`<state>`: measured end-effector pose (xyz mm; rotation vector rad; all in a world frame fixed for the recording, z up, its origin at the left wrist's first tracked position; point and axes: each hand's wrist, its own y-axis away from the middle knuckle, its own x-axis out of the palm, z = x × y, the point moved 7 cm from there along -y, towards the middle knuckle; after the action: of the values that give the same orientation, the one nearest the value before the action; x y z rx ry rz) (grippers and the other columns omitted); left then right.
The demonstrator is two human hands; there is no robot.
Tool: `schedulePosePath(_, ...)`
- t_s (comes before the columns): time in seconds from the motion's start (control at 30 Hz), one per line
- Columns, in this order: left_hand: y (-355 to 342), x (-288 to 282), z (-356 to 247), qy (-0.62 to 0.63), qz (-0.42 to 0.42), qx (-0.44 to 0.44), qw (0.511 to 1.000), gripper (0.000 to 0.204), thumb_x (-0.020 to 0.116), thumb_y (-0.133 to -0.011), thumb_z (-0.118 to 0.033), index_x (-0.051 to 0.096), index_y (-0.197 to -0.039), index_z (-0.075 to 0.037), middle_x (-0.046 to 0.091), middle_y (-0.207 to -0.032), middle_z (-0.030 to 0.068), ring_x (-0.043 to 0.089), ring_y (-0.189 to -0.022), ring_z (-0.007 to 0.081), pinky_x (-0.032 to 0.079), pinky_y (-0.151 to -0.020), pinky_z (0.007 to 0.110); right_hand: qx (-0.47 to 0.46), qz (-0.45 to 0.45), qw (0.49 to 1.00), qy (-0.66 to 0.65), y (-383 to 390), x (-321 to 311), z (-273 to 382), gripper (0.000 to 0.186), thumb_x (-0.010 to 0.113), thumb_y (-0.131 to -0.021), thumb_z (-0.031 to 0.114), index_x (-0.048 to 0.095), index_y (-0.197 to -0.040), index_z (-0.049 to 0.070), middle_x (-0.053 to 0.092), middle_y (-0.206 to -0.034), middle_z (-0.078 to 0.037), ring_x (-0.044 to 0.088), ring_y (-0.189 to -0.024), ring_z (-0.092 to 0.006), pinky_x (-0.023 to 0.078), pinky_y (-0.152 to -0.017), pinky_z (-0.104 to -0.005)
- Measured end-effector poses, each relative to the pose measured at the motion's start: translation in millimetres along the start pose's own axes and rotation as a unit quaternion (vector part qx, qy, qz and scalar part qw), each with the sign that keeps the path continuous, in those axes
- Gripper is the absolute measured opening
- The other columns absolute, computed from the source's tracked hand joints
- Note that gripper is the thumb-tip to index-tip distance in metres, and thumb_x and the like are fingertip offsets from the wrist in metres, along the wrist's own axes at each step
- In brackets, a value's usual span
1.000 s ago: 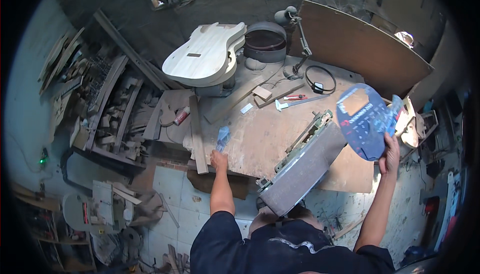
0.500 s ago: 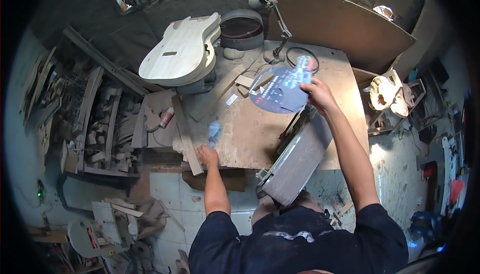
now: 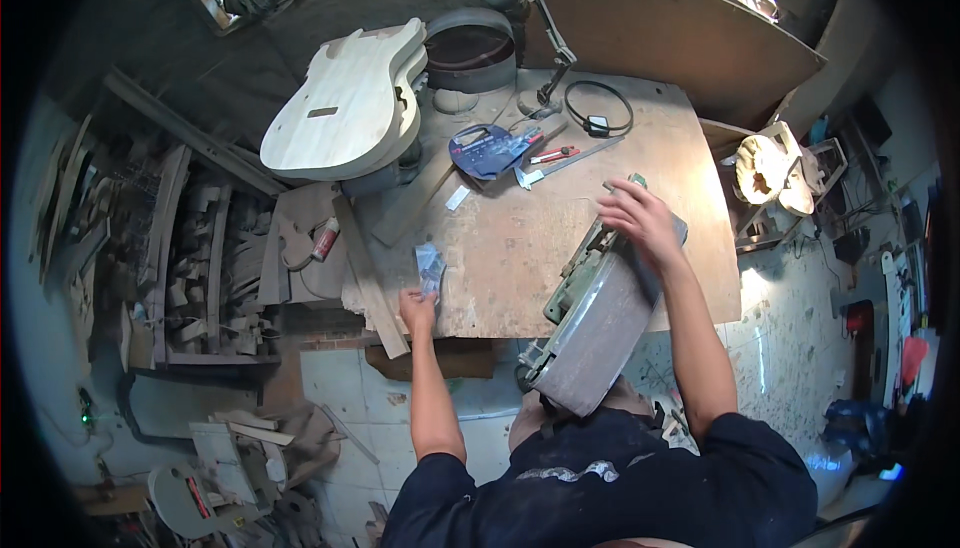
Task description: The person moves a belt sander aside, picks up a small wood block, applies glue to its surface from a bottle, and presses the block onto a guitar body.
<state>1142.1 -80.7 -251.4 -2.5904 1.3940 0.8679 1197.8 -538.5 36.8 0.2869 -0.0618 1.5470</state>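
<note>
In the head view, the left hand [image 3: 416,310] pinches a bluish packet [image 3: 430,266] near the front edge of the bench [image 3: 500,293], beside a wooden strip [image 3: 371,283]. The right hand [image 3: 645,228] has its fingers spread, grasping nothing, over a grey belt machine [image 3: 605,333] that slants across that edge; contact is unclear. Beyond lies a blue card [image 3: 482,155], its pale print too small to read. Bare bench top separates packet and machine.
</note>
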Motion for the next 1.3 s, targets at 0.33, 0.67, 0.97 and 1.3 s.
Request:
schedulePosePath(0.33,-62.8,124.9,-194.2,0.234,0.106,0.041,0.966,0.039,0.080,-0.085,-0.012,0.057,-0.114,-0.001,0.070,-0.101,0.0137,0.067,-0.087,0.0169,0.054,-0.074,0.031,0.033,-0.320,0.944,-0.066,186.0,-176.4,-54.3,0.019,0.064,-0.099,0.020,0.066,-0.111,0.006,0.066,-0.088,-0.001,0.062,-0.073,-0.0077,0.051,-0.063,-0.0215)
schedulePosePath(0.67,-3.6,119.4,-240.0,0.269,0.298,0.032,0.915,0.066,0.060,-0.100,-0.049,0.045,-0.141,0.000,0.055,-0.142,0.0169,0.059,-0.123,0.0273,0.050,-0.093,0.036,0.100,-0.316,0.941,-0.075,205.3,-168.7,-91.8,0.032,0.063,-0.101,0.033,0.061,-0.122,0.008,0.065,-0.105,-0.004,0.064,-0.086,-0.0111,0.055,-0.074,-0.0266)
schedulePosePath(0.97,222.1,2.2,-103.5,0.367,0.350,-0.168,0.845,0.080,0.037,-0.100,-0.069,0.047,-0.142,-0.001,0.054,-0.144,0.0193,0.057,-0.127,0.0308,0.050,-0.098,0.041,0.030,-0.312,0.949,0.038,84.0,-188.9,-86.8,0.065,0.067,-0.094,0.050,0.051,-0.138,0.004,0.061,-0.129,-0.012,0.055,-0.117,-0.0195,0.045,-0.100,-0.0353)
schedulePosePath(1.3,320.1,39.3,-131.9,0.407,0.118,-0.166,0.890,0.071,0.050,-0.098,-0.062,0.054,-0.135,-0.002,0.060,-0.134,0.0141,0.058,-0.123,0.0284,0.047,-0.103,0.041,0.043,-0.230,0.972,-0.010,16.9,-173.5,-82.4,0.058,0.082,-0.079,0.037,0.059,-0.115,-0.002,0.069,-0.103,-0.014,0.067,-0.088,-0.0198,0.053,-0.080,-0.0327)
